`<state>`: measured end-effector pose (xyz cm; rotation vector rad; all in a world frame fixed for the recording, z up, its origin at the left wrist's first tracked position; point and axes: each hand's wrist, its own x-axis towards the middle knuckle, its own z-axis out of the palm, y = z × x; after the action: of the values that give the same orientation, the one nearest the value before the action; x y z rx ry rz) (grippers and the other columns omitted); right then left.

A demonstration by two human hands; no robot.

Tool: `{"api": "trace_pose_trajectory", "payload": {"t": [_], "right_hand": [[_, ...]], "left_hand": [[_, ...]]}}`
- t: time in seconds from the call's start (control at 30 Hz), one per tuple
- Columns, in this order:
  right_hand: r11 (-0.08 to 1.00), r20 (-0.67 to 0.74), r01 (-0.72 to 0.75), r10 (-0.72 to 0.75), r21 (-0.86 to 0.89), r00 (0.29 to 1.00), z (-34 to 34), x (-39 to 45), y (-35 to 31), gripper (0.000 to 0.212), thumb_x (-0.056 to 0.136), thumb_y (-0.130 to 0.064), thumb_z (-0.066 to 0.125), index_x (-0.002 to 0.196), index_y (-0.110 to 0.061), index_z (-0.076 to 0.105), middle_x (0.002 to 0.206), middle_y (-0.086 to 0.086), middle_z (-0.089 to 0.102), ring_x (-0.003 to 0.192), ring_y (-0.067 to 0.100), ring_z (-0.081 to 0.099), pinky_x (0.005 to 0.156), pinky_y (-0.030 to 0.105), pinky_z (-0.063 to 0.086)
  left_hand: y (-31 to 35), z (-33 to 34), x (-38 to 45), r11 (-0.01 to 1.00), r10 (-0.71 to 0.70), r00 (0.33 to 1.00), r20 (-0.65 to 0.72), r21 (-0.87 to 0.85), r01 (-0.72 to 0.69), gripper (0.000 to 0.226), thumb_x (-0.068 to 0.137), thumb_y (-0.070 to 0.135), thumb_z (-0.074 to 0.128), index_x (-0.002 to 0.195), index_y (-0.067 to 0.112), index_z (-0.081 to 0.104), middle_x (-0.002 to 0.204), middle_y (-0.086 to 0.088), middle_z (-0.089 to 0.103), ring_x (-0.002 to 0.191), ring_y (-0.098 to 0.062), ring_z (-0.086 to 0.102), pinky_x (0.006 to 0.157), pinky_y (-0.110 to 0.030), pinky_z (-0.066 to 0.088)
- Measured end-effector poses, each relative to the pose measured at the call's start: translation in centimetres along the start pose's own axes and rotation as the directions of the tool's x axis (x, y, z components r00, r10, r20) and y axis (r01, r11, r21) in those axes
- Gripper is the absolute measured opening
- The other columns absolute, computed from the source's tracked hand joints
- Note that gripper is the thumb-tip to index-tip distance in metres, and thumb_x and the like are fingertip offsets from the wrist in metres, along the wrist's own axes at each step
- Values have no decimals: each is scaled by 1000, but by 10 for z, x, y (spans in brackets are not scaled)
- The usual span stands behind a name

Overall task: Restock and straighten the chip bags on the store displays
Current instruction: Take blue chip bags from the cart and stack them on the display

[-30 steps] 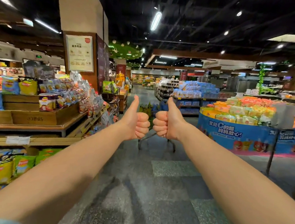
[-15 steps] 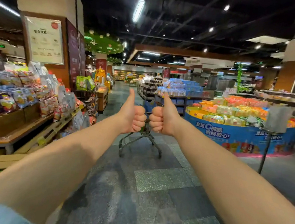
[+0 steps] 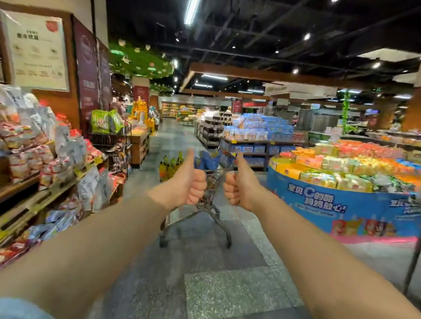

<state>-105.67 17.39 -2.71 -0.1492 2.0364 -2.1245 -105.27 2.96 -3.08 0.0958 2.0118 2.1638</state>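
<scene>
Since the earlier frames the view has swung rightward and moved up the aisle, so the yellow chip bags low on the left have slid out of sight, the trolley looks nearer, and both fists hold the same thumbs-up as before. Farthest left, the wooden snack display [image 3: 20, 193] carries tiers of chip bags [image 3: 36, 162], many tilted and overlapping; the lower shelves hold more packets lying flat and jumbled. Next comes the left hand [image 3: 186, 185], clenched with its thumb up and gripping nothing. Between the two fists, well beyond them on the grey floor, stands a shopping trolley [image 3: 205, 209] with blue packets and, apparently just beside it, some yellow bottles; I cannot tell whether it holds chip stock. The right hand [image 3: 240, 187] mirrors the left, curled on nothing, thumb raised. Farthest right sits the round blue promotional stand [image 3: 352, 210] piled with bright boxes, which looks unrelated to chips. No bag is in hand, so the gesture reads as a signal, and the work itself is either just ended or not begun. To do the step well, I would turn left to the wooden shelves, open both hands, stand each leaning bag upright with its label facing out, and fill gaps from behind so the front row stays even.
</scene>
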Motion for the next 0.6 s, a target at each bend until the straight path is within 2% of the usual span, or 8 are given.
{"api": "trace_pose_trajectory", "payload": {"t": [0.17,0.33,0.43,0.6], "right_hand": [[999,68,39,-37,-26,997,-19,132,-44,76,91,-70,8,33,-24,22,36,-4,21,31,11,15,44,21,6],[999,115,-40,43,-28,992,-28,264,-44,77,88,-74,8,32,-23,23,36,-4,21,32,12,14,48,24,3],[995,122,-78,86,-65,989,-31,346,-30,77,89,-73,10,33,-22,23,40,-4,19,34,12,15,44,21,6],[999,148,9,-2,-50,989,-31,488,-37,77,94,-67,10,33,-22,23,38,-4,19,30,11,14,38,16,10]], "left_hand": [[52,-17,129,999,46,999,1,-19,-46,74,78,84,6,38,24,25,39,7,19,32,-8,13,44,-18,4],[52,-63,244,1000,-24,998,-56,-7,24,75,76,86,11,39,23,23,39,5,19,32,-11,12,41,-17,5],[44,-97,314,999,-36,997,-68,-12,35,73,76,85,9,41,23,23,40,5,19,32,-10,13,42,-17,5],[52,-156,447,998,10,995,-98,69,-3,74,79,83,8,36,24,24,41,6,19,33,-9,13,45,-19,4]]}}
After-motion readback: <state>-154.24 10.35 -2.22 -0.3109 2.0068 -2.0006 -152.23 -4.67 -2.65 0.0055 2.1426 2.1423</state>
